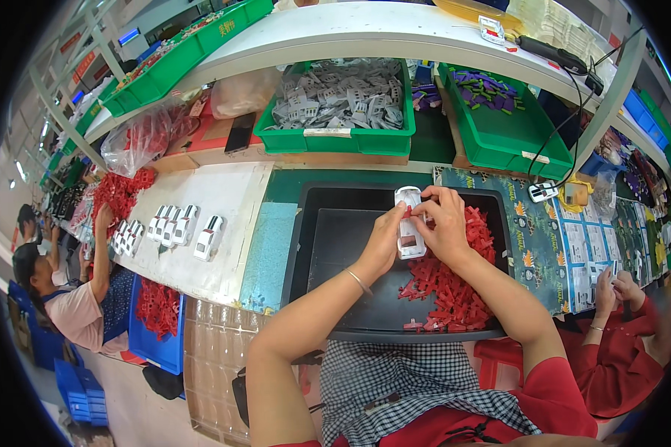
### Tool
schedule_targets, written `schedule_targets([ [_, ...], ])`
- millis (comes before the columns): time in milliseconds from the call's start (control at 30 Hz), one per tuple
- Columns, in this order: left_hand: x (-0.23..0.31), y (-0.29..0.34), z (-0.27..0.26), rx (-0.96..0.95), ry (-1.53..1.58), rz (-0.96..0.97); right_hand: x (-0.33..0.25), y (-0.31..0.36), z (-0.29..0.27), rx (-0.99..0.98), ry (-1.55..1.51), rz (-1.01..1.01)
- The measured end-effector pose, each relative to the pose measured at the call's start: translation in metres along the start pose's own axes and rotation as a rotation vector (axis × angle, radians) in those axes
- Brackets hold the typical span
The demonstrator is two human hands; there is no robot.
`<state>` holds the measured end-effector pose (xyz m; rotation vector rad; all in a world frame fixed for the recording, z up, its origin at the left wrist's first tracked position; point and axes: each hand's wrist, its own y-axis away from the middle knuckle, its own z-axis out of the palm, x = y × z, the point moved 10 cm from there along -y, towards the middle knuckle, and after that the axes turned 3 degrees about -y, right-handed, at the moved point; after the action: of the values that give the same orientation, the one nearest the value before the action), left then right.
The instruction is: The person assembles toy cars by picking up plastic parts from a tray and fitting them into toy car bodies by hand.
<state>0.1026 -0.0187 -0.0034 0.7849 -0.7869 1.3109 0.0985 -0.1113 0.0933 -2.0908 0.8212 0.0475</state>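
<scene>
A white toy car body shell (411, 244), open side up, is held above a black tray (395, 337). My left hand (379, 242) is closed on its left side. My right hand (446, 223) is closed at its upper right edge, with the fingertips reaching inside. A small red plastic piece (408, 212) shows in the shell between the two thumbs; whether it is seated or pinched, I cannot tell. Loose red plastic pieces (458, 302) are heaped on the tray's right side, below my right hand.
Several white toy cars (209, 237) stand in rows on a white board to the left. Green bins hold grey-white parts (339, 97) and purple-green parts (488, 93) behind the tray. A corded black tool (552, 56) lies on the shelf. Co-workers sit on both sides.
</scene>
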Motion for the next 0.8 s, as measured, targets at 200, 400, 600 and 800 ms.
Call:
schedule_targets([
  [200,0.005,0.001,-0.007,0.052,-0.188,0.051,0.010,0.001,0.003,-0.002,-0.118,0.115],
  [400,0.006,0.000,-0.009,0.095,-0.281,0.081,0.032,0.008,0.015,-0.069,-0.492,0.392],
  [600,0.016,-0.001,-0.008,0.086,-0.578,0.193,0.059,0.014,0.035,-0.100,-0.647,0.489],
  [800,0.016,0.001,-0.007,0.099,-0.673,0.219,0.070,0.022,0.043,-0.149,-0.734,0.524],
])
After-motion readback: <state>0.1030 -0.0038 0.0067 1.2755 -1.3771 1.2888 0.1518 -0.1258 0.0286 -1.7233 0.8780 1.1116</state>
